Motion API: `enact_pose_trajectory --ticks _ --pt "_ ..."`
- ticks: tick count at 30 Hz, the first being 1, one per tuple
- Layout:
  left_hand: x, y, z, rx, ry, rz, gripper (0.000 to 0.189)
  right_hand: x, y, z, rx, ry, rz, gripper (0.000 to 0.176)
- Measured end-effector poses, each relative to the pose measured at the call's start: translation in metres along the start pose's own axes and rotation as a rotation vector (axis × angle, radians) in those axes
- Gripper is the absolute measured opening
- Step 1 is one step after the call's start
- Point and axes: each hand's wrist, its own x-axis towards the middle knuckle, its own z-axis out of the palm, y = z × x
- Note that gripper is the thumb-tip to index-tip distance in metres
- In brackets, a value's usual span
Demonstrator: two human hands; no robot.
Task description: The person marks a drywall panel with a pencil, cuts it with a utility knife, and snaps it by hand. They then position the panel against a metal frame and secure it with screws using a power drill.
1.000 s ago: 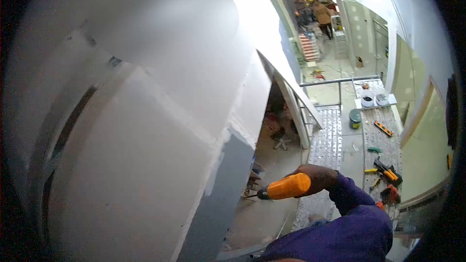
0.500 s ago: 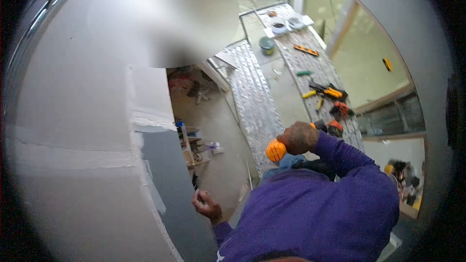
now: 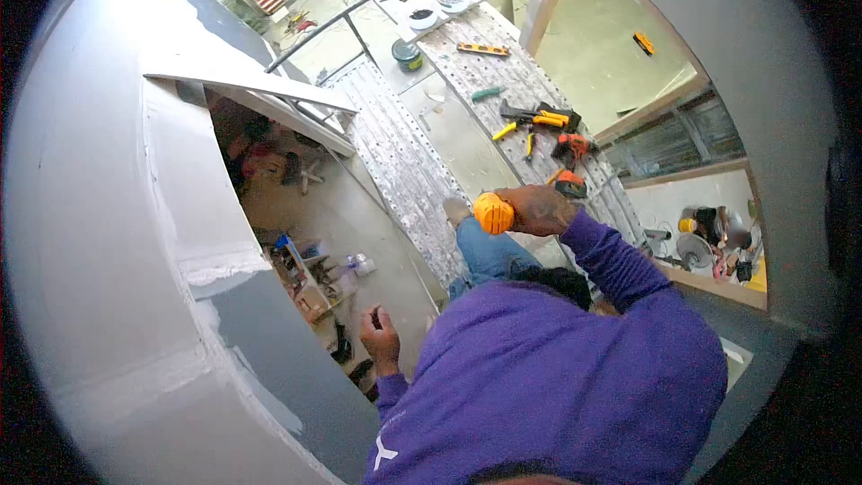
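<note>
In the head view, my right hand (image 3: 541,210) is closed around a yellow-orange power drill (image 3: 493,213). Its slotted rear housing faces me and its front is hidden. My left hand (image 3: 381,341) is held low by the grey wall panel (image 3: 287,350), its fingers curled together; a dark spot shows between them, too small to name. On the plank beyond my right hand lie a red-and-black cordless drill (image 3: 571,149), a group of yellow-and-black hand tools (image 3: 543,117), a green-handled tool (image 3: 488,92) and an orange level (image 3: 483,49).
I stand over perforated metal scaffold planks (image 3: 391,148). Two white tubs (image 3: 422,16) and a dark green bucket (image 3: 407,55) are at the far end. An open drop with shelving (image 3: 310,283) below lies left. A pale wall (image 3: 99,242) stands close on the left.
The view has swung, so the planks and tools appear further left. My leg and shoe now show beneath the drill. The left hand has risen slightly, still curled; the right still grips the drill.
</note>
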Motion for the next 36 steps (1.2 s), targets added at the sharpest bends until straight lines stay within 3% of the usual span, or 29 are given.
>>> enact_pose_trajectory --ticks 2,6,7,8,11,12,13,14,15,17,18,21,23,25,26,28,30,31,35,36 --pt "0.017 0.012 0.01 0.056 -0.15 -0.044 0.024 0.033 0.019 -0.004 0.058 0.085 0.041 0.042" --pt "0.072 -0.008 0.033 0.369 -0.514 -0.067 0.04 0.145 0.138 0.031 0.223 0.253 -0.004 0.043" --pt "0.087 0.0 0.03 0.394 -0.629 -0.073 0.044 0.175 0.16 0.016 0.054 0.073 0.004 0.044" --pt "0.102 -0.005 0.031 0.414 -0.669 -0.133 0.044 0.195 0.175 0.018 0.078 0.361 -0.038 0.042" --pt "0.144 -0.069 0.035 0.402 -0.753 -0.16 0.047 0.304 0.307 0.059 -0.021 0.254 0.486 0.065" --pt "0.163 -0.047 0.018 0.418 -0.783 -0.273 0.049 0.334 0.334 0.063 -0.044 0.297 0.678 0.074" --pt "0.178 -0.014 0.001 0.421 -0.819 -0.387 0.05 0.369 0.402 0.1 0.064 0.418 0.758 0.059" --pt "0.189 -0.036 -0.007 0.396 -0.799 -0.418 0.051 0.402 0.466 0.133 0.175 0.554 0.823 0.045" --pt "0.191 -0.068 -0.012 0.368 -0.781 -0.447 0.052 0.413 0.461 0.111 0.136 0.507 0.955 0.048" --pt "0.21 -0.071 -0.03 0.438 -0.737 -0.515 0.049 0.434 0.456 0.067 0.063 0.375 1.211 0.053" --pt "0.22 -0.065 -0.035 0.464 -0.751 -0.58 0.048 0.442 0.459 0.057 0.02 0.347 1.243 0.055" --pt "0.234 -0.072 -0.04 0.394 -0.804 -0.768 0.045 0.457 0.461 0.015 0.279 0.337 1.358 0.06" --pt "0.244 -0.079 -0.038 0.41 -0.812 -0.697 0.043 0.461 0.516 0.051 0.661 0.703 1.259 0.063" --pt "0.25 -0.079 -0.029 0.408 -0.815 -0.584 0.041 0.458 0.54 0.076 0.146 0.62 1.23 0.069" --pt "0.255 -0.081 -0.025 0.399 -0.808 -0.511 0.04 0.451 0.53 0.072 0.096 0.558 1.196 0.07" --pt "0.273 -0.054 -0.023 0.534 -0.738 -0.102 0.039 0.437 0.515 0.056 -0.002 0.434 1.132 0.073" --pt "0.312 -0.023 -0.016 0.418 -0.633 -0.48 0.038 0.429 0.542 0.076 0.02 0.415 1.13 0.074" --pt "0.328 -0.009 -0.015 0.385 -0.609 -0.51 0.037 0.426 0.552 0.079 0.037 0.41 1.133 0.075" --pt "0.388 0.024 -0.013 0.293 -0.527 -0.414 0.037 0.421 0.481 0.039 0.0 0.368 1.152 0.072" --pt "0.402 0.022 -0.009 0.221 -0.553 -0.471 0.035 0.422 0.469 0.041 -0.055 0.383 1.13 0.071"
